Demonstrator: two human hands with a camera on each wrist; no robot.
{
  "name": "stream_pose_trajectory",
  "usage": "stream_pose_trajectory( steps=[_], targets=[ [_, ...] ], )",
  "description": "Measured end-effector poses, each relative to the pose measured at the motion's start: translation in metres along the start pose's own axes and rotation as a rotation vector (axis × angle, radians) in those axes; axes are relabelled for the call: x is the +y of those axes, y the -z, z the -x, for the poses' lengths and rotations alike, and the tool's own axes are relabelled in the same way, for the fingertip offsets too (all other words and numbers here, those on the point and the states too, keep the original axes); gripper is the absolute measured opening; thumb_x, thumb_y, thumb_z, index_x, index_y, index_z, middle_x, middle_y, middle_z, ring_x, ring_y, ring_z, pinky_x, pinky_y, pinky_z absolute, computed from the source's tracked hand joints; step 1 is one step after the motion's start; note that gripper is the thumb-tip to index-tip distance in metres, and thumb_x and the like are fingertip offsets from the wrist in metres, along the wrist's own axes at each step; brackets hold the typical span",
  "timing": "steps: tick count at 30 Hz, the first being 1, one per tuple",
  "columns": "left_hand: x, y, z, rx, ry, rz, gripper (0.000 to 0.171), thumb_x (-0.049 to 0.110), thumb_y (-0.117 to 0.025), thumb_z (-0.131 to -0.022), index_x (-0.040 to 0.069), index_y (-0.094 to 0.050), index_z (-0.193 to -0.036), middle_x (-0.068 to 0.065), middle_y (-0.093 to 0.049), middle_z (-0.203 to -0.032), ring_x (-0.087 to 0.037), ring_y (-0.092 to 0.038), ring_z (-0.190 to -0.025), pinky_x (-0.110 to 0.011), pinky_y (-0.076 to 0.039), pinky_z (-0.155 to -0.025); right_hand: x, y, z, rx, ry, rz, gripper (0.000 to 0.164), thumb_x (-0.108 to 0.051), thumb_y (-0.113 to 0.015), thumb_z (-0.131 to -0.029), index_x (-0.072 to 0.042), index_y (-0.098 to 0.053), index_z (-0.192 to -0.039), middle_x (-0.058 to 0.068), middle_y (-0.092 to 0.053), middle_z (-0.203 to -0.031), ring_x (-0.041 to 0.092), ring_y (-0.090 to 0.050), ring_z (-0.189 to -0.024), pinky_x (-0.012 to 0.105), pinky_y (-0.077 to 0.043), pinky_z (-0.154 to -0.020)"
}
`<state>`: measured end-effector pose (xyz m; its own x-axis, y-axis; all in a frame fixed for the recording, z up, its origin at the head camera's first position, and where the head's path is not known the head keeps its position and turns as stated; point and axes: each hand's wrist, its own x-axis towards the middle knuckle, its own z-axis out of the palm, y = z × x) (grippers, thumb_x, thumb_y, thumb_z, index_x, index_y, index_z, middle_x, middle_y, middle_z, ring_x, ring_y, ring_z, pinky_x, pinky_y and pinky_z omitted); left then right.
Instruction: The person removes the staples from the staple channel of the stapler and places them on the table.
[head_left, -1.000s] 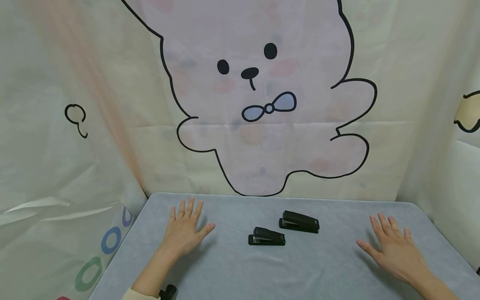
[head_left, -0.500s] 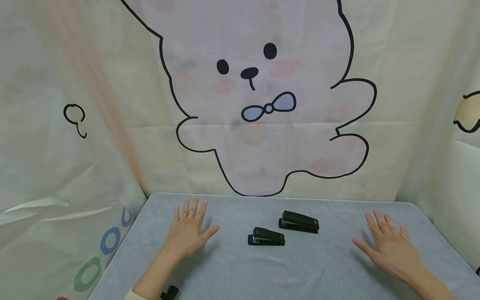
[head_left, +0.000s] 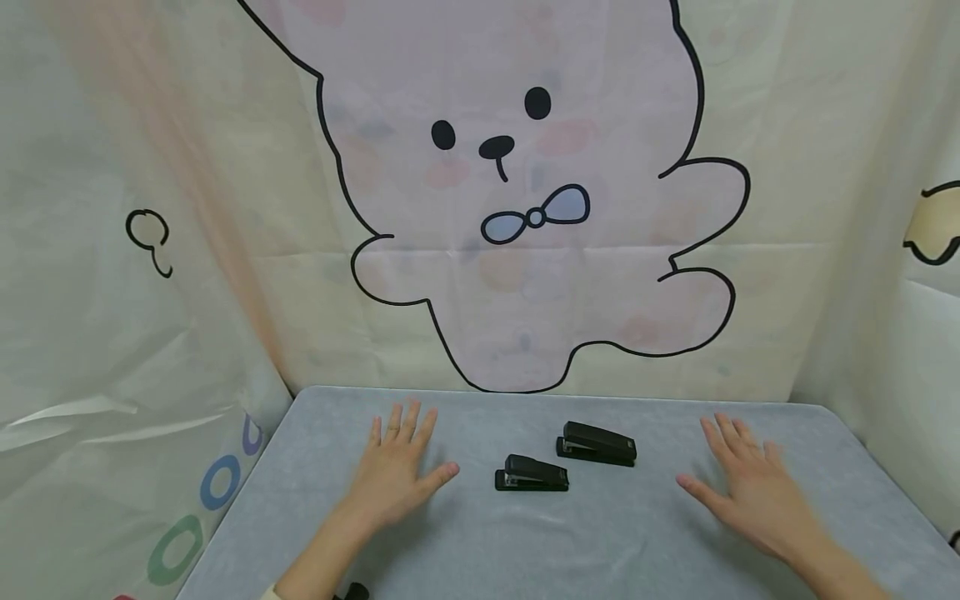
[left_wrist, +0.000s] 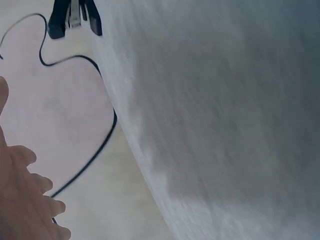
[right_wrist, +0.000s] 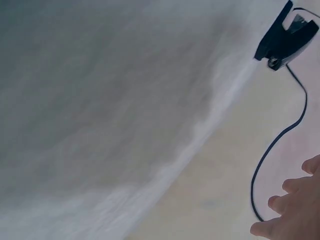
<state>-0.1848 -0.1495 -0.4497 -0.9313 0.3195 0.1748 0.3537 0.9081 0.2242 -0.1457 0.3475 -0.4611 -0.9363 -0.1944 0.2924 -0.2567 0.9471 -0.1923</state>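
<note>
Two black staplers lie on the table near its middle. The nearer stapler (head_left: 532,473) sits left of and slightly in front of the farther stapler (head_left: 597,443); a small gap parts them. My left hand (head_left: 397,479) hovers left of the nearer one, fingers spread, holding nothing. To the right of the farther one my right hand (head_left: 757,500) is held over the table, its fingers straight and its palm down. Part of a stapler (left_wrist: 75,17) shows at the top of the left wrist view. One stapler (right_wrist: 287,37) also appears at the upper right of the right wrist view.
A blue-grey cloth covers the table (head_left: 570,550). Behind it hangs a pale curtain (head_left: 780,333) printed with a large bear outline, and more sheeting closes both sides. A black object (head_left: 356,591), partly cut off, shows by my left wrist.
Both hands have moved inward toward the staplers, the left one rightward and the right one leftward. The staplers have stayed in place on the table.
</note>
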Motion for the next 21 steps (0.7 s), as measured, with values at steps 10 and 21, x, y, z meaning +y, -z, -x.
stream_pose_trajectory(
  steps=[10, 21],
  targets=[
    [0.02, -0.004, -0.001, 0.008, -0.048, 0.055, 0.091, 0.07, -0.055, -0.098, 0.011, -0.034, -0.164, -0.017, -0.025, -0.17, -0.042, -0.018, -0.157, -0.065, -0.013, -0.122, -0.029, 0.0, -0.008, 0.05, 0.067, -0.077, 0.096, -0.053, -0.075, -0.093, 0.001, -0.034, -0.16, 0.026, -0.033, -0.165, 0.044, -0.028, -0.152, 0.064, -0.008, -0.122],
    [0.035, -0.017, -0.004, 0.001, -0.113, 0.184, 0.087, 0.059, -0.066, -0.097, 0.01, -0.037, -0.162, -0.018, -0.034, -0.167, -0.044, -0.029, -0.153, -0.067, -0.021, -0.119, -0.06, -0.003, -0.018, 0.005, 0.076, -0.166, 0.097, -0.056, -0.078, -0.09, -0.002, -0.039, -0.159, 0.023, -0.038, -0.163, 0.051, -0.041, -0.142, 0.068, -0.037, -0.105]
  ],
)
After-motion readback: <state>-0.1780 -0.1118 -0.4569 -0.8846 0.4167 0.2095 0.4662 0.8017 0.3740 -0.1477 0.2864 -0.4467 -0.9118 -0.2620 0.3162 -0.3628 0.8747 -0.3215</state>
